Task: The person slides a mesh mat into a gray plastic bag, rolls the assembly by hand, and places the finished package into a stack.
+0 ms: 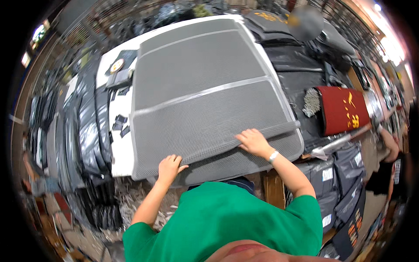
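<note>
left hand [171, 166]: at lower centre of the frame, grip curled over the near edge of the grey mesh mat [205, 100], pinching its rolled hem
right hand [254, 142]: right of centre, fingers spread flat, pressing the same rolled edge down
mat position: fills the middle of the frame, lying flat across the white table [122, 144]
handling: judged light, soft and floppy; the ribbed mesh should give good friction; best taken along the near hem, hands well apart
surface: dark plastic-wrapped bundles [87, 131] at left, a red rolled mat [342, 109] at right
room: crowded stockroom, shelves around the rim
</note>
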Motion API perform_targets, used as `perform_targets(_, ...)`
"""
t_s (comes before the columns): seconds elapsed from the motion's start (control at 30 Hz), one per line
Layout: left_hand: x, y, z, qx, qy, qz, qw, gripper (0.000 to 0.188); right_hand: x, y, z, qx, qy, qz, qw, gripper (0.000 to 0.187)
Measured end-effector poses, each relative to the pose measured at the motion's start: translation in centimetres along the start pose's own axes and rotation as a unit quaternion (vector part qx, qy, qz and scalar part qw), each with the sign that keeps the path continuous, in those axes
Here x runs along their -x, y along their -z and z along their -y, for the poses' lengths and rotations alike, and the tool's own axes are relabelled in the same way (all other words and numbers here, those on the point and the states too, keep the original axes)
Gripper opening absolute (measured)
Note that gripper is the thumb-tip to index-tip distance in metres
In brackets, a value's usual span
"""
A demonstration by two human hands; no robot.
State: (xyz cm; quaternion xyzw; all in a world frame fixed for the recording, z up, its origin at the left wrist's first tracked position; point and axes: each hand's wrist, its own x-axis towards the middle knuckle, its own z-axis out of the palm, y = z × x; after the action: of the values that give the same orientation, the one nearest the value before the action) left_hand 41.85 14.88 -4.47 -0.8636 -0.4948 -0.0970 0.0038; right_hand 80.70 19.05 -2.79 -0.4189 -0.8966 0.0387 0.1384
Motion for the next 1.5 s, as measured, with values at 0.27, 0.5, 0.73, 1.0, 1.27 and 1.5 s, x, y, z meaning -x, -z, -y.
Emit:
perform_targets(0.27, -8.9, -1.6, 6.5, 0.059, -0.117, -0.06, 0.99, 0.057, -6.5, -3.5, -4.7, -0.051, -0.144, -0.049, 0.987, 0.036)
perform_targets(0.5, -5.9, -4.2, 0.8, -0.061, -0.03, -0.041, 0.997, 0.052, -8.1, -6.0, -6.5, -0.049, -0.165, -0.085, 0.981, 0.033)
perform_targets(0.73, -9.9, -7.6, 6.6, 0.119, -0.069, 0.164, 0.977, 0.061, -7.7, -7.1, -6.0, -0.016, -0.196, -0.15, 0.969, 0.028)
perform_targets(1.0, -15.7, -6.0, 10.2, 0.31, -0.022, 0.262, 0.914, 0.043, -7.2, -4.4, -1.8, 0.077, -0.226, -0.217, 0.946, 0.041)
perform_targets(1.27, -17.1, -3.6, 3.5, 0.099, -0.076, -0.036, 0.992, 0.052, -14.6, -8.5, -7.4, 0.066, -0.282, -0.127, 0.949, 0.032)
perform_targets(1.5, -20.8, -4.7, 5.4, 0.145, -0.026, 0.073, 0.986, 0.047, -15.3, -4.4, -4.2, -0.026, -0.228, -0.198, 0.953, 0.03)
